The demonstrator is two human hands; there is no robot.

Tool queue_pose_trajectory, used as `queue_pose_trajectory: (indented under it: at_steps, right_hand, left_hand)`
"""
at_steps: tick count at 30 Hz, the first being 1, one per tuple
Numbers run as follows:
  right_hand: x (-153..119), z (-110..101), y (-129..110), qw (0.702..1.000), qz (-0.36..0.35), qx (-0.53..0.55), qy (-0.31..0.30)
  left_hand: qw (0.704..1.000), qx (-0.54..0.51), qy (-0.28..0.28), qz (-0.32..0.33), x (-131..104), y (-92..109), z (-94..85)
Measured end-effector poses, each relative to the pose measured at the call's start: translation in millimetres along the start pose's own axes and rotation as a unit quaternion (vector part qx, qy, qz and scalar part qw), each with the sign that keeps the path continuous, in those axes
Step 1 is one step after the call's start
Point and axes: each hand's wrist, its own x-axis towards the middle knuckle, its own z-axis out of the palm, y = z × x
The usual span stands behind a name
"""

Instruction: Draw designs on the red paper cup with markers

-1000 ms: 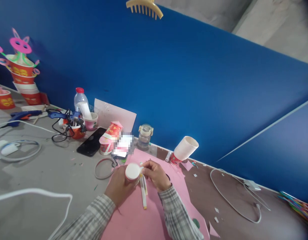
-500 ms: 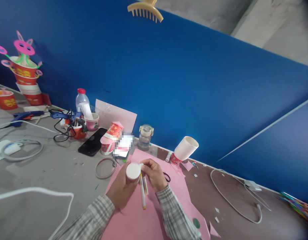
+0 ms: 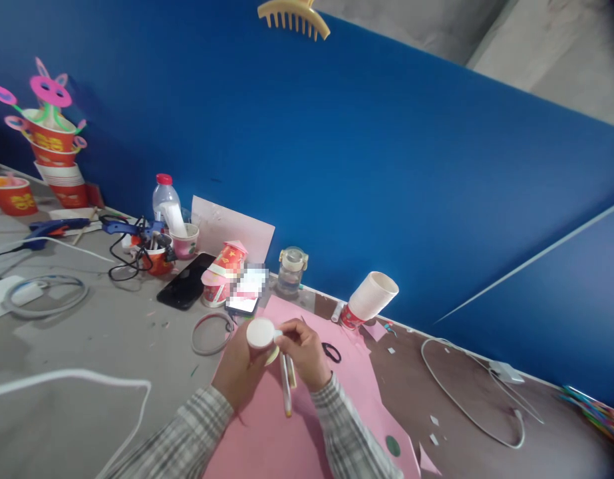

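Observation:
My left hand (image 3: 241, 374) is wrapped round a small round item with a white top (image 3: 260, 333), held over the pink paper (image 3: 267, 439). At its right side my right hand (image 3: 305, 349) pinches a small pale piece (image 3: 277, 335) that touches or nearly touches the white top's edge. A yellowish round edge shows just below the round item. Under my right hand a white marker (image 3: 287, 392) with a yellow tip lies on the pink paper. A black loop (image 3: 331, 352) rests right of my right hand.
Behind my hands stand a decorated red cup (image 3: 225, 266), a lit phone (image 3: 247, 289), a glass jar (image 3: 291, 271) and a leaning white cup stack (image 3: 372, 297). A grey coil (image 3: 211, 334) lies left; a white cable (image 3: 466, 412) curves at right. A blue partition (image 3: 386, 153) rises behind.
Both hands have shifted slightly; the white-topped item has moved a little left and up. A yellowish round edge now shows below it. The view has shifted slightly.

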Motion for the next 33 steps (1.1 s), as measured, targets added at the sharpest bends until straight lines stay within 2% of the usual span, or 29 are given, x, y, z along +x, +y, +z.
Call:
queue_pose_trajectory:
  at_steps: [3, 6, 8, 12, 18, 23, 26, 30, 33]
  right_hand:
    - [-13, 12, -5, 0.997, -0.057, -0.048, 0.021]
    - [-26, 20, -3, 0.97, -0.186, -0.16, 0.002]
    - [-32, 23, 2, 0.947, -0.242, -0.211, -0.025]
    - [-34, 21, 10, 0.911, -0.296, -0.278, -0.067]
    - [-27, 15, 7, 0.858, -0.395, -0.328, -0.027]
    - [-29, 21, 1, 0.825, -0.42, -0.376, -0.029]
    - [-31, 27, -6, 0.818, -0.406, -0.408, -0.01]
    - [-32, 32, -18, 0.838, -0.349, -0.42, 0.01]
    - [-29, 30, -26, 0.873, -0.294, -0.388, 0.017]
  left_hand:
    - [0.999, 0.028, 0.018, 0.008, 2, -8, -0.1]
    - [0.998, 0.053, 0.032, 0.011, 2, -13, 0.6]
    - [0.997, 0.07, 0.042, 0.013, 1, -15, 0.8]
    - [0.993, 0.106, 0.053, 0.022, 2, -15, -1.1]
    - [0.981, 0.178, 0.025, 0.066, 5, -11, -5.6]
    - [0.96, 0.259, 0.023, 0.106, 1, -10, -3.9]
    - [0.946, 0.296, 0.022, 0.131, -2, -7, -2.7]
    - [0.927, 0.33, 0.023, 0.175, -3, -2, -2.4]
    - [0.915, 0.341, 0.023, 0.214, -4, 0, -1.8]
